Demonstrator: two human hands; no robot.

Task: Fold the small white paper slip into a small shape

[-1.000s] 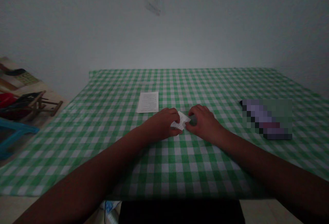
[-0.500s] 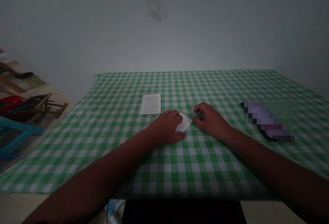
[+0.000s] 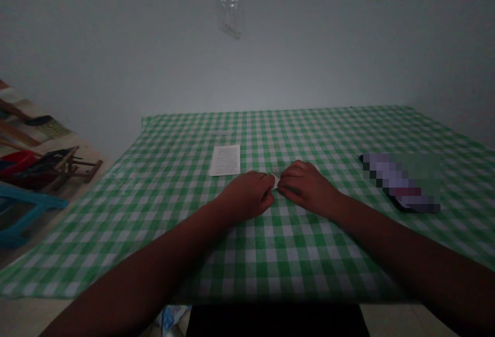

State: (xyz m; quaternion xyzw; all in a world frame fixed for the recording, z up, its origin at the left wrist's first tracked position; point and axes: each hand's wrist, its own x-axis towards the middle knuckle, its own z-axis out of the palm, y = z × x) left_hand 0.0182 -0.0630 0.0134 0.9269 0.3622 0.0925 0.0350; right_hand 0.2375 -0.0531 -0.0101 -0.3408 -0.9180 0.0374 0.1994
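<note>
White paper scrap (image 3: 275, 181), small and mostly hidden, sits right between the left hand (image 3: 247, 196) and right hand (image 3: 305, 187) on a green-and-white gingham tablecloth (image 3: 309, 265). Both hands are curled, fingertips closed in on it, pinching it I think, though it's pretty dark. A printed white paper sheet (image 3: 225, 160) lies flat just beyond, farther left.

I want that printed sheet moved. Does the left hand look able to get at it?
Probably yes: the left hand rests close to the printed sheet, and nothing lies between them on the tablecloth.
</note>
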